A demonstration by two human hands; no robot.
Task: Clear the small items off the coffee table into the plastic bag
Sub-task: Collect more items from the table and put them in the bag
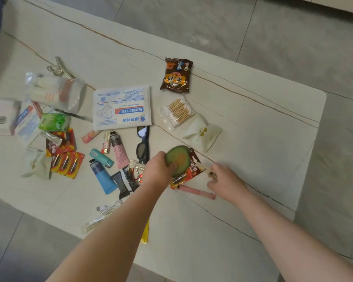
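My left hand (158, 171) grips a round green avocado-shaped item (178, 159) by its near edge, above a red battery pack (190, 171). My right hand (224, 182) pinches a small brownish object (212, 174) just right of that pack. A pink tube (198, 191) lies in front of both hands. A clear plastic bag (55, 92) with white tubes inside lies at the far left. Scattered on the pale coffee table (253, 159) are a mask packet (122, 107), cotton swabs (177, 111), a brown snack packet (176, 75), dark glasses (143, 144) and several tubes.
More battery packs (67, 163), a green packet (54, 121), keys (58, 68), a white pouch (202, 132) and a white cable (108, 208) lie around. A yellow item (145, 233) shows at the near edge under my left arm. Grey floor tiles surround the table.
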